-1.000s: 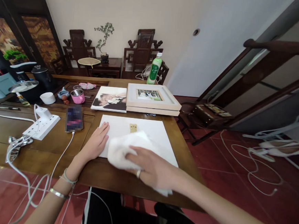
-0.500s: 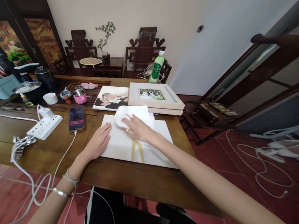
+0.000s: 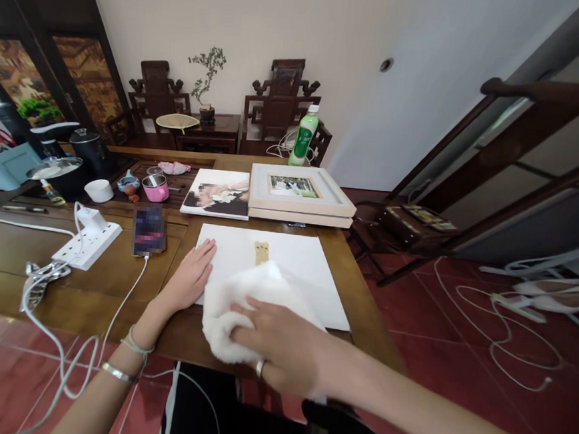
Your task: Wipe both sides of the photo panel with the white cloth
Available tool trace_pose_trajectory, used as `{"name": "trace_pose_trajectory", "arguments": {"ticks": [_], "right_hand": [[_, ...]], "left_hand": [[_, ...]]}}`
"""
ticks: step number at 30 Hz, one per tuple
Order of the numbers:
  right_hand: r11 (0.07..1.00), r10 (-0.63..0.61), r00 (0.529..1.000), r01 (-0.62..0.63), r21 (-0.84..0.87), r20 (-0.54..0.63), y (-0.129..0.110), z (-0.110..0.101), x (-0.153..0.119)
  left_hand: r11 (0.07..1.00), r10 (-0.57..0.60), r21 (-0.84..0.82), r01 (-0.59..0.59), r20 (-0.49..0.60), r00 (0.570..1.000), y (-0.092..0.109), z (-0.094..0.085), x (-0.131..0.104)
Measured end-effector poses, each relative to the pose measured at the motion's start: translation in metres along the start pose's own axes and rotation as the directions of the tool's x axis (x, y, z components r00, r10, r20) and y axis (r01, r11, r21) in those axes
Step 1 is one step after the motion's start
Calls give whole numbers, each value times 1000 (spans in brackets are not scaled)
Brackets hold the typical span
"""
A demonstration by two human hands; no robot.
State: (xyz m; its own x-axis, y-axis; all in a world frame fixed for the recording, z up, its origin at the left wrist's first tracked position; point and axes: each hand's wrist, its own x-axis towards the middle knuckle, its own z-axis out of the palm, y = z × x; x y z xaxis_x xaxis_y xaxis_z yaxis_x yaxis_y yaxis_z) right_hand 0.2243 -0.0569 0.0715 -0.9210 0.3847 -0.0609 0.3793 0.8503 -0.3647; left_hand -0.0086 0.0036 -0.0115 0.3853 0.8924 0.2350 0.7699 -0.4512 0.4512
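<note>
A white cloth [image 3: 284,283] is bunched under my right hand [image 3: 274,339], whose fingers press into it near the table's front edge. The cloth covers the lower part of a flat white board [image 3: 297,244] on the table. Above the cloth shows the top of a tan hinged strip [image 3: 262,252] on the board; the rest of the strip is hidden. My left hand [image 3: 192,273] lies flat with fingers stretched out, resting at the board's left edge.
Behind the board lie a photo print [image 3: 216,194] and stacked picture frames [image 3: 300,208], with a green bottle [image 3: 304,136] beyond. To the left are a phone [image 3: 149,231] on a cable, a power strip [image 3: 87,244], a pink cup [image 3: 156,190] and a white bowl [image 3: 99,190].
My right hand has pulled the cloth from the board's far side toward me, past its near edge. The strip's top is now uncovered and its legs are hidden. My left hand stays put.
</note>
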Motion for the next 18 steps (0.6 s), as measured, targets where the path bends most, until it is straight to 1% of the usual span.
{"name": "trace_pose_trajectory", "arguments": {"ticks": [2,4,8,11,13,15,17,18], "right_hand": [[994,104,994,-104,30,-23,17,-7,3],[980,201,977,-199,24,-69,38,-13,9],[962,272,950,-274,10,-151,81,-24,31],[941,333,921,-339,5,-202,99,-28,53],[918,384,889,-396,-1,-248,99,-25,68],[898,418,862,-440,-14,-285,90,-17,79],[891,426,858,-453,-32,-288,73,-6,85],[899,408,871,-435,-44,-275,63,-1,85]], "left_hand": [[1000,-10,9,10,6,1000,0,0,1],[1000,-18,18,18,11,1000,1,0,1],[1000,-12,11,12,3,1000,2,0,2],[1000,-26,-13,26,9,1000,4,-1,2],[996,-62,-64,62,2,998,5,-3,2],[978,-128,-170,121,-30,991,7,-6,3],[935,-204,-308,173,-70,976,9,-9,4],[907,-241,-373,194,-81,967,9,-10,4]]}}
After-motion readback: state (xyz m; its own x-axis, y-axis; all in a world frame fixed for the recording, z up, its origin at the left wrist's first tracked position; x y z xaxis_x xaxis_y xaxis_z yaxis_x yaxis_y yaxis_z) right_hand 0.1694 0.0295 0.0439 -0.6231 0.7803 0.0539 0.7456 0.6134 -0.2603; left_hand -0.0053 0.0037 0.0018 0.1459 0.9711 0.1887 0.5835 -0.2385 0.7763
